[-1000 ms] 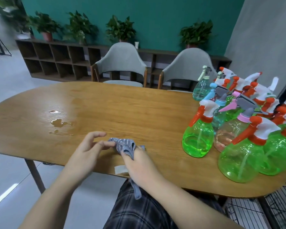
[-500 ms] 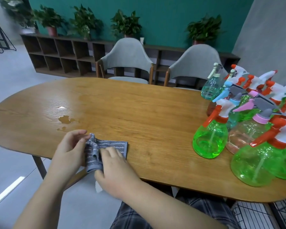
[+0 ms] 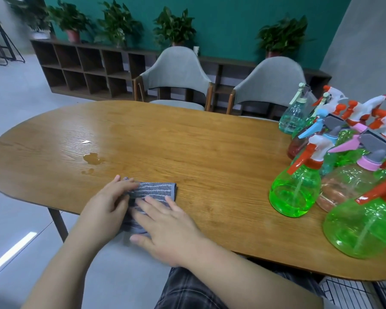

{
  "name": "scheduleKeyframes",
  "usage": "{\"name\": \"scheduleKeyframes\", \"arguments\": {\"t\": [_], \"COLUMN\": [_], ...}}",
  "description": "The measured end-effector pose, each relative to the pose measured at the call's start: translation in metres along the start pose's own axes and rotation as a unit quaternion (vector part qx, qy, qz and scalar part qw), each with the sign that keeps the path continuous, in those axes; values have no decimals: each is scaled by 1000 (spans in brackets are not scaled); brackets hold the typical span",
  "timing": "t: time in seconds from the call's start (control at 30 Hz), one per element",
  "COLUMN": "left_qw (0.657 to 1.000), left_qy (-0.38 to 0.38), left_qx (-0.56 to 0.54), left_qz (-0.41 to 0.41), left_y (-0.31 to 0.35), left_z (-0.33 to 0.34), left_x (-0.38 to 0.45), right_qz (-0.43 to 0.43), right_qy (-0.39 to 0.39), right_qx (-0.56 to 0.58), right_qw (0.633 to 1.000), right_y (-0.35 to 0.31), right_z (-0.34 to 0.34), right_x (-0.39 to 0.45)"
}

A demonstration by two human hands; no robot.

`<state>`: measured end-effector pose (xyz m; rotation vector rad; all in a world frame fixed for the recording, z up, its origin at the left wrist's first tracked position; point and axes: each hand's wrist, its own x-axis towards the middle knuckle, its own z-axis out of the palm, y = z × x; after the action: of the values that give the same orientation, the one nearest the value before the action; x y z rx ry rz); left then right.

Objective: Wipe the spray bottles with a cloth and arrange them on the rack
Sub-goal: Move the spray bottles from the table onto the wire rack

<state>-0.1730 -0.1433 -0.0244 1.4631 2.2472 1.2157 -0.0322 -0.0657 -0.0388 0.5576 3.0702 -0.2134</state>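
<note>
Head view: both hands (image 3: 140,210) on cloth (image 3: 153,190).

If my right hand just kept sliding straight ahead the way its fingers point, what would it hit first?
The right hand lies flat with fingers pointing up and left across the grey cloth. Beyond the cloth's far edge, the line probably reaches the left hand's fingers, then bare table. Depth is hard to judge.

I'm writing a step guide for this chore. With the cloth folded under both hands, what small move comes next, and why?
Probably lift the cloth in one hand and reach for the nearest green bottle. Both hands lie on the folded cloth, and no bottle is being wiped yet.
</note>
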Motion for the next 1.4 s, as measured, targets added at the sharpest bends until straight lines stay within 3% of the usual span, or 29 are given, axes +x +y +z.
{"name": "scheduleKeyframes", "arguments": {"t": [0.07, 0.2, 0.33, 0.43, 0.6, 0.77, 0.87, 1.0, 1.13, 1.23, 1.4], "left_qw": [995, 961, 945, 939, 964, 977, 960, 946, 931, 938, 953], "left_qy": [-50, -143, -169, -160, -87, -25, -9, -8, -80, -116, -190], "left_qx": [77, 236, 273, 298, 252, 133, 114, 109, -65, -75, 67], "left_qz": [26, -26, -56, -54, 10, 164, 255, 307, 351, 318, 228], "left_y": [-6, -4, 5, 9, 50, 114, 153, 203, 242, 260, 286], "left_z": [5, 8, 8, 8, 13, 27, 44, 68, 86, 99, 109], "left_x": [5, 15, 19, 19, 21, 21, 18, 17, 16, 24, 40], "right_qz": [16, 33, 39, 54, 122, 154, 153, 168, 191, 230, 296], "right_qy": [-19, -41, -71, -23, 175, 335, 387, 435, 487, 474, 335], "right_qx": [13, 22, 92, 153, 244, 234, 229, 168, 53, -15, -46], "right_qw": [1000, 998, 992, 987, 946, 900, 880, 868, 851, 850, 893], "right_y": [6, 21, 27, 29, 32, 49, 59, 79, 98, 114, 132], "right_z": [-4, -12, -16, -27, -70, -113, -125, -132, -150, -158, -164], "right_x": [10, 24, 29, 23, -14, -62, -93, -133, -175, -199, -229]}}
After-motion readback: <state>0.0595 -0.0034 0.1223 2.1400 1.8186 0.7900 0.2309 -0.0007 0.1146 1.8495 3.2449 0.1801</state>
